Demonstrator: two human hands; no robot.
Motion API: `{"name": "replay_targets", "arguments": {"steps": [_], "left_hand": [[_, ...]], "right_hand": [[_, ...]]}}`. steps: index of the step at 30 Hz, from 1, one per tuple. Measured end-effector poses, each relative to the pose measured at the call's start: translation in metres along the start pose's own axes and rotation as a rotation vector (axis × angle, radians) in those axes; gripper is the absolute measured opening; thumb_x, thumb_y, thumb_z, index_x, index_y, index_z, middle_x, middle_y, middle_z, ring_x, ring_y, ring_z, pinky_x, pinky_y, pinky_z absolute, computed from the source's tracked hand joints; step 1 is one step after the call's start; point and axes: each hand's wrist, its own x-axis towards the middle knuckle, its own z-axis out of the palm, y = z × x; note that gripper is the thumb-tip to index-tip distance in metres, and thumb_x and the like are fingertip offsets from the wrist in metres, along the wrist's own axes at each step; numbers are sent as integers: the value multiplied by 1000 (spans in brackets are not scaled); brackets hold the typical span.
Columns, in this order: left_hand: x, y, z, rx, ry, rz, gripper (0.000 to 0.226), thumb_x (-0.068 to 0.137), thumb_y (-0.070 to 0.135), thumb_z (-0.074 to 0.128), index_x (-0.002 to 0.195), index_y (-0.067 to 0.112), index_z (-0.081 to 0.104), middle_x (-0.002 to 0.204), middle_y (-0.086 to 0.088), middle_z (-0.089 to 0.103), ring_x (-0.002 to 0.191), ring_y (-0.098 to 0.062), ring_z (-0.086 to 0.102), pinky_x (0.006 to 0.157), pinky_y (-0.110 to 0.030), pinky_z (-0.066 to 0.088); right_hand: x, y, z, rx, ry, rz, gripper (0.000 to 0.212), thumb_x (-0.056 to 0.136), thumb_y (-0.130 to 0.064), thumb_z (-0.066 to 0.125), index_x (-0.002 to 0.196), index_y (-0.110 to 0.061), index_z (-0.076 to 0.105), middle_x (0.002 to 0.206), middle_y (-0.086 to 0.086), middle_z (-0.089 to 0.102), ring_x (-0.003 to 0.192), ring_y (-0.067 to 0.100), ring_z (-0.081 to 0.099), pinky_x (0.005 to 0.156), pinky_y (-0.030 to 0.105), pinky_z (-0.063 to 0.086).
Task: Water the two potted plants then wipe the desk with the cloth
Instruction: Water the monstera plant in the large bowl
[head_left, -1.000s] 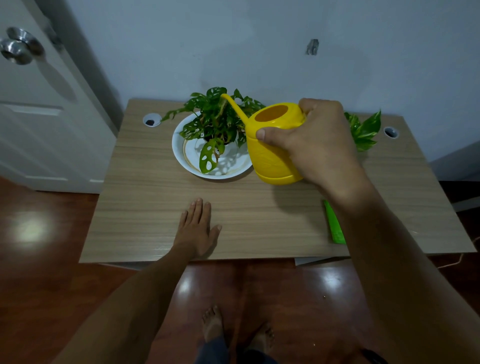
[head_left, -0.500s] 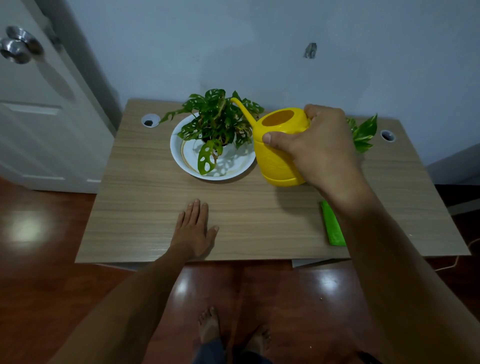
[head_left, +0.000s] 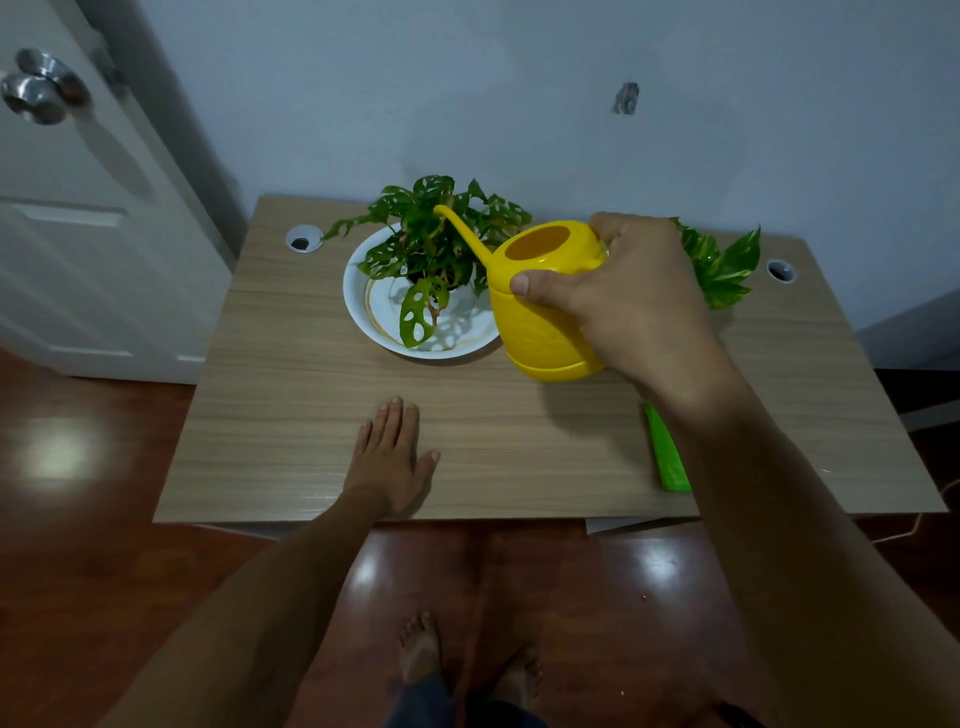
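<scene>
My right hand (head_left: 631, 306) grips a yellow watering can (head_left: 540, 317), held just above the desk with its thin spout reaching into the left plant (head_left: 436, 244). That plant has holed green leaves and stands in a white bowl-shaped saucer (head_left: 379, 317). The second plant (head_left: 722, 265) shows only variegated leaves behind my right hand; its pot is hidden. A green cloth (head_left: 667, 452) lies near the front right, partly under my forearm. My left hand (head_left: 392, 457) rests flat on the wooden desk (head_left: 291, 395), fingers apart and holding nothing.
Two round cable holes (head_left: 304, 240) (head_left: 781, 270) sit in the desk's back corners. A white door with a metal knob (head_left: 41, 88) stands at the left. The wall runs right behind the desk. My bare feet (head_left: 467, 654) are on the shiny wooden floor below.
The watering can has tipped a little further toward the left plant, and the spout now lies deeper among its leaves. My left hand has stayed flat on the desk.
</scene>
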Motion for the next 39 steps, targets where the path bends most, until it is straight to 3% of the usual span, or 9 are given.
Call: {"name": "replay_targets", "arguments": {"steps": [7, 18, 20, 23, 27, 29, 32, 36, 39], "left_hand": [[-1, 1, 2, -13, 13, -15, 80, 101, 62, 21, 163, 21, -8, 171, -5, -18, 157, -19, -21, 126, -41, -12], [-3, 4, 5, -23, 10, -10, 80, 101, 62, 22, 164, 21, -7, 171, -5, -16, 157, -18, -19, 126, -40, -13], [-5, 1, 0, -27, 32, -18, 80, 101, 61, 22, 164, 21, -6, 171, -6, -16, 157, -19, -18, 126, -41, -12], [-4, 1, -1, -27, 28, -12, 80, 101, 61, 23, 164, 21, -6, 171, -6, -16, 157, -19, -19, 126, -41, -12], [-2, 2, -1, -26, 14, -8, 80, 101, 61, 23, 163, 21, -7, 171, -5, -16, 157, -18, -19, 126, -40, -13], [-2, 3, -2, -25, 8, -11, 80, 101, 61, 24, 164, 21, -7, 171, -5, -16, 157, -18, -19, 126, -41, -12], [-4, 3, -1, -27, 3, -19, 80, 102, 60, 25, 164, 21, -6, 171, -5, -16, 157, -18, -19, 127, -41, -11], [-5, 1, -1, -23, 1, -15, 80, 101, 62, 24, 163, 22, -7, 171, -4, -15, 158, -19, -18, 127, -42, -10], [-4, 0, 0, -21, 4, -11, 80, 101, 62, 22, 163, 23, -7, 171, -5, -16, 158, -20, -18, 127, -42, -11]], "right_hand": [[6, 0, -8, -55, 39, 20, 53, 67, -48, 90, 73, -15, 49, 67, 1, 43, 62, 19, 41, 51, 32, 29], [6, -13, -5, -8, 52, 2, 52, 69, -47, 90, 70, -20, 46, 65, -3, 46, 58, 14, 42, 53, 31, 31], [4, -20, -1, 6, 13, -21, 45, 70, -46, 90, 82, -14, 61, 77, 4, 59, 68, 20, 54, 58, 32, 39], [-1, -25, -3, -2, 14, -13, 69, 72, -42, 90, 119, 1, 65, 114, 18, 70, 103, 32, 67, 84, 44, 55], [-2, -17, -8, -33, -35, -9, 64, 70, -44, 91, 106, 3, 67, 92, 15, 68, 83, 29, 64, 73, 42, 53], [-2, -14, -10, -57, -31, 7, 71, 70, -44, 92, 116, 3, 66, 106, 19, 70, 99, 34, 68, 82, 47, 56], [-2, -12, -14, -88, -19, 16, 70, 70, -45, 91, 119, -1, 65, 101, 12, 64, 101, 32, 65, 85, 46, 55], [8, -6, -17, -154, 19, 7, 50, 69, -52, 89, 81, -17, 56, 75, 0, 47, 67, 18, 49, 55, 32, 35], [11, -8, -18, -207, 66, -1, 61, 70, -51, 88, 67, -21, 35, 67, -5, 32, 57, 9, 32, 49, 29, 21]]}}
